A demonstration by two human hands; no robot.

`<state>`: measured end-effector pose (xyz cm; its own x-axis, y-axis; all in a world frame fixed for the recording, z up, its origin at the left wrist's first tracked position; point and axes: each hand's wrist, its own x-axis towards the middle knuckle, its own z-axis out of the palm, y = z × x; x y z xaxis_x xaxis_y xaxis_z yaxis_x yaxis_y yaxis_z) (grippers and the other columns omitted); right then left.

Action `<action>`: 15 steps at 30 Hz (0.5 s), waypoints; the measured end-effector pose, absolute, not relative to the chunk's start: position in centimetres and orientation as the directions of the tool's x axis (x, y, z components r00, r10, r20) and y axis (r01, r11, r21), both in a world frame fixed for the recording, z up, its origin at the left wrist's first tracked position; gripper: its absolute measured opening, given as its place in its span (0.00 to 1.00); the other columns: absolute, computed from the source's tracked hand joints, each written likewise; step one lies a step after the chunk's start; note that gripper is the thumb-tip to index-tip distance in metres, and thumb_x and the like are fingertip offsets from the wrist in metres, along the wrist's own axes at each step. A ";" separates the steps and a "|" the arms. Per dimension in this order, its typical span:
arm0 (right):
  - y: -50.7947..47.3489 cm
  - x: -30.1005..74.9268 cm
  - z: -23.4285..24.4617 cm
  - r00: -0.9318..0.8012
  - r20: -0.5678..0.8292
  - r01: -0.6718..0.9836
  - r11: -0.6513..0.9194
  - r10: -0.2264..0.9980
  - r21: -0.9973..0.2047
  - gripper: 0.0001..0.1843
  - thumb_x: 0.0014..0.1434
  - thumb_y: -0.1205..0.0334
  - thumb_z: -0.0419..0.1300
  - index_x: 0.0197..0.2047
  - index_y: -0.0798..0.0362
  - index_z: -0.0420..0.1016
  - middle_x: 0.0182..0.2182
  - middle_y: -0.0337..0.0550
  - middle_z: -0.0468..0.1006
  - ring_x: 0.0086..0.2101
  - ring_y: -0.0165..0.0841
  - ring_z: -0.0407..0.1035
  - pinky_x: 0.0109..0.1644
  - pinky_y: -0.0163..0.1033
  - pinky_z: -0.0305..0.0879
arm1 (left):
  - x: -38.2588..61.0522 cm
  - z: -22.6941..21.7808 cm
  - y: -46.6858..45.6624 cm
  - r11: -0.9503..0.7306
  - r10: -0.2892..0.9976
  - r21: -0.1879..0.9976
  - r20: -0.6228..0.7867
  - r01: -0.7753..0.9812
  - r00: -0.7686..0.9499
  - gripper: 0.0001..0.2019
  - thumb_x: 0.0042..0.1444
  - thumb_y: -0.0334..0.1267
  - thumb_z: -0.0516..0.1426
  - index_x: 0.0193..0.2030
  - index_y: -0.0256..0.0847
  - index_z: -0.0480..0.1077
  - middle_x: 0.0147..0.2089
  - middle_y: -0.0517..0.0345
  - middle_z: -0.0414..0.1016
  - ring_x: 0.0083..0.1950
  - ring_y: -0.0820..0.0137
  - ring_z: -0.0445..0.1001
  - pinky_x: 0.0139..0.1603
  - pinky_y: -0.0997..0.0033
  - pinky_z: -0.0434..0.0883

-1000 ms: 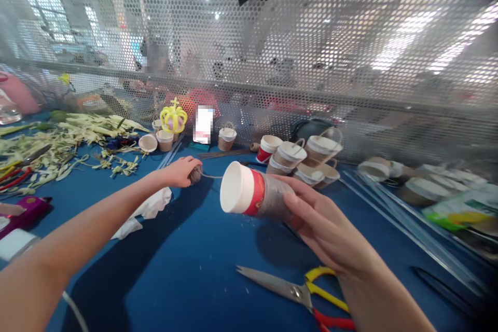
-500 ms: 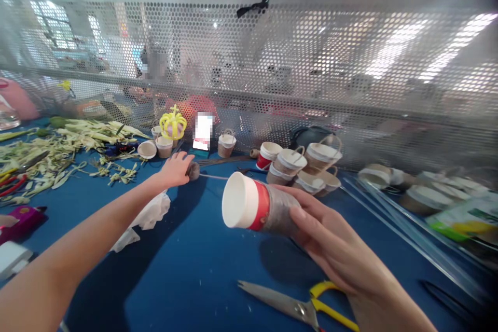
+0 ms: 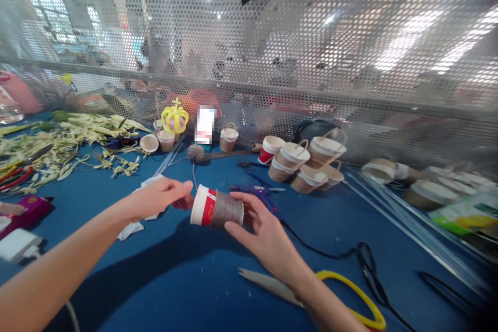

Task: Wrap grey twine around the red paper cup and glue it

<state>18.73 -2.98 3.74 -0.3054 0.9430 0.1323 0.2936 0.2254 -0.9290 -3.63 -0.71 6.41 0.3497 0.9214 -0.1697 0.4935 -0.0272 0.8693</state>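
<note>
A paper cup (image 3: 216, 208) lies sideways in the air over the blue table (image 3: 187, 280), its rim end red and white, the rest wound with grey twine. My right hand (image 3: 263, 235) grips its wrapped end from below. My left hand (image 3: 160, 198) is at the cup's rim, fingers pinched together near it; what they pinch is too small to see. A ball of grey twine (image 3: 195, 153) sits farther back on the table, with a strand running from it toward the cup.
Scissors with a yellow handle (image 3: 342, 293) lie under my right wrist beside a black cord (image 3: 365, 264). Several twine-wrapped cups (image 3: 307, 163) stand at the back right. Pale leaf strips (image 3: 58, 145) cover the far left. A perforated metal screen (image 3: 272, 52) closes the back.
My left hand let go of the twine ball and came back to the cup's rim. My right hand lowered the cup and brought it closer to the table.
</note>
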 end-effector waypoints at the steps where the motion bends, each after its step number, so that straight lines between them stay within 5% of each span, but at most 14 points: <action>1: -3.0 18.5 3.2 -0.307 0.172 0.307 0.269 0.936 -0.913 0.22 0.49 0.62 0.58 0.47 0.51 0.59 0.42 0.46 0.70 0.39 0.35 0.68 0.45 0.45 0.65 | -3.2 6.1 -1.5 -0.003 0.917 0.918 -0.155 0.397 0.367 0.20 0.52 0.51 0.47 0.32 0.37 0.71 0.34 0.53 0.75 0.37 0.67 0.69 0.37 0.72 0.64; 4: -3.1 18.0 1.8 -0.345 0.291 0.367 0.414 0.892 -0.833 0.22 0.47 0.66 0.58 0.47 0.50 0.59 0.46 0.47 0.66 0.44 0.35 0.65 0.49 0.45 0.62 | -1.9 4.3 -3.0 0.138 0.891 0.986 -0.163 0.088 0.423 0.18 0.45 0.42 0.57 0.43 0.37 0.68 0.40 0.52 0.73 0.40 0.68 0.68 0.42 0.71 0.63; 7: -3.2 17.7 1.1 -0.409 0.359 0.432 0.525 0.839 -0.734 0.23 0.46 0.69 0.58 0.47 0.50 0.58 0.47 0.47 0.64 0.48 0.36 0.62 0.50 0.45 0.61 | -1.0 2.5 -3.3 0.234 0.912 0.971 -0.199 -0.057 0.358 0.18 0.39 0.37 0.61 0.39 0.35 0.69 0.35 0.55 0.73 0.35 0.72 0.67 0.38 0.73 0.63; 15: -3.7 17.1 0.4 -0.547 0.457 0.480 0.710 0.701 -0.515 0.25 0.47 0.71 0.56 0.48 0.50 0.54 0.48 0.53 0.62 0.50 0.40 0.59 0.51 0.50 0.60 | -0.6 0.7 -3.9 0.213 0.953 0.966 -0.172 -0.146 0.251 0.13 0.39 0.38 0.62 0.31 0.34 0.71 0.27 0.60 0.70 0.28 0.77 0.64 0.31 0.78 0.61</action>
<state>17.08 -3.69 0.45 -0.5471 0.7011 0.4573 0.4797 0.7103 -0.5151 -0.60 -3.95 0.70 0.2510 0.9526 -0.1719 -0.1458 0.2128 0.9662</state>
